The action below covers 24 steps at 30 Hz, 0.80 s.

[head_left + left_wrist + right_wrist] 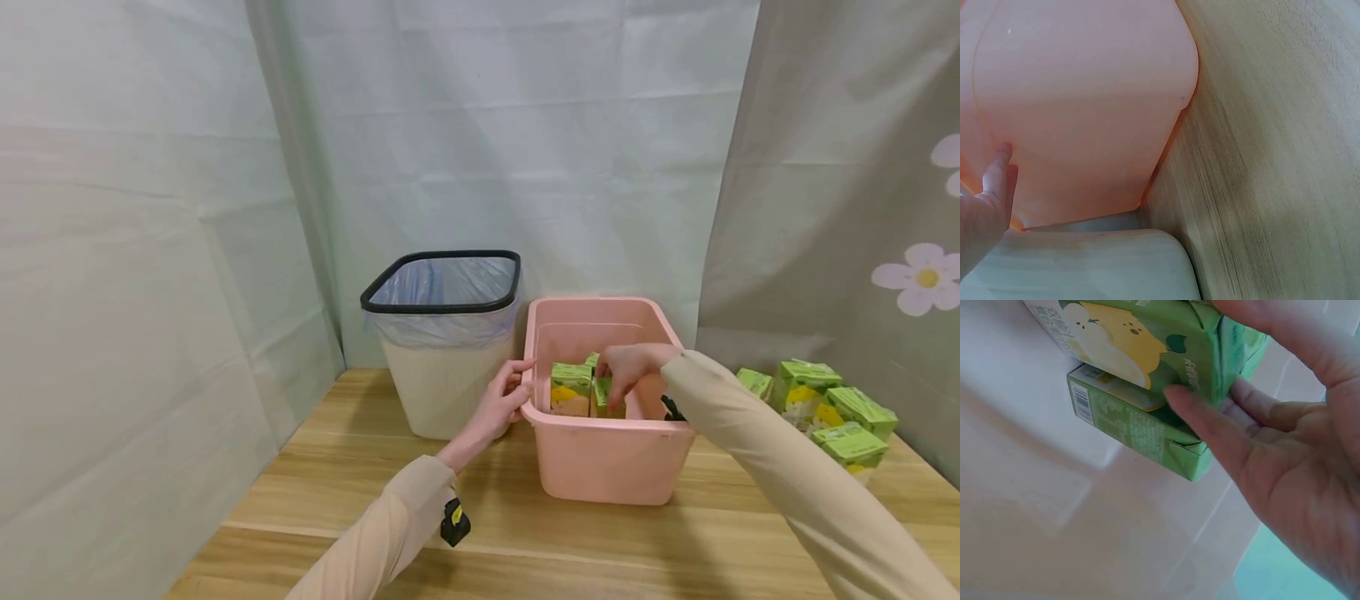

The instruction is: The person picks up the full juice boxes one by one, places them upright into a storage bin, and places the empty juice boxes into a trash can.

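Note:
A pink plastic bin [611, 467] stands on the table with several green drink cartons inside. My right hand [628, 368] reaches down into it and holds one green drink carton [606, 398] between thumb and fingers. In the right wrist view, that carton [1141, 347] shows a yellow cartoon print, and another carton [1135, 425] lies right against it. A third carton [570, 387] sits at the bin's left inner side. My left hand [504, 398] rests on the bin's left rim; its extended fingers [999, 172] touch the outer wall in the left wrist view.
Left of the pink bin, close beside it, stands a white trash can [442, 383] with a black rim and a plastic liner. Several more green cartons [813, 400] are grouped on the wooden table [570, 550] at right. Hanging cloth [517, 167] encloses the back and sides.

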### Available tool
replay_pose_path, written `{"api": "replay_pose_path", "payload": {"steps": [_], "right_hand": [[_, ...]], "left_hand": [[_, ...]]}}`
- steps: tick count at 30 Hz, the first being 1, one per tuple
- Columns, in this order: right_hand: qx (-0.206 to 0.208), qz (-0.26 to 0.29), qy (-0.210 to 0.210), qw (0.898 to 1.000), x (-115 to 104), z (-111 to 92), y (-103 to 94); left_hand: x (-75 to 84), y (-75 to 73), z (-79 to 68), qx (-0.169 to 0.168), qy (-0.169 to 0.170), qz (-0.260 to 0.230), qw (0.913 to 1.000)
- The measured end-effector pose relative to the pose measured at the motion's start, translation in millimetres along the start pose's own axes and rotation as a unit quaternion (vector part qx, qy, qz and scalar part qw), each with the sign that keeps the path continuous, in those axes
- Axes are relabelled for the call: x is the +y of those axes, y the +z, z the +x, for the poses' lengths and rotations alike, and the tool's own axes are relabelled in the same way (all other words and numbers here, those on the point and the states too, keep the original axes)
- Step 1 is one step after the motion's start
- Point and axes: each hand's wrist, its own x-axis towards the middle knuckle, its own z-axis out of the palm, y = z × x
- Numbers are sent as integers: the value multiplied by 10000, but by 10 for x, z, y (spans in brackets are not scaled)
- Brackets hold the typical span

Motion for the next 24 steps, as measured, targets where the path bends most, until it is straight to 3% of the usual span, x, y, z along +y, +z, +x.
{"api": "replay_pose_path", "payload": {"steps": [5, 11, 18, 24], "right_hand": [[-206, 167, 248, 9993, -42, 7, 28], [-134, 120, 94, 9998, -43, -29, 6], [736, 191, -150, 9970, -28, -82, -77], [1062, 730, -404, 9908, -49, -139, -183]], "left_hand": [[7, 7, -10, -5, 6, -22, 10000], [-10, 8, -3, -52, 0, -206, 9998], [-14, 7, -10, -2, 28, -146, 9999], [-27, 6, 3, -57, 95, -212, 9997]]}}
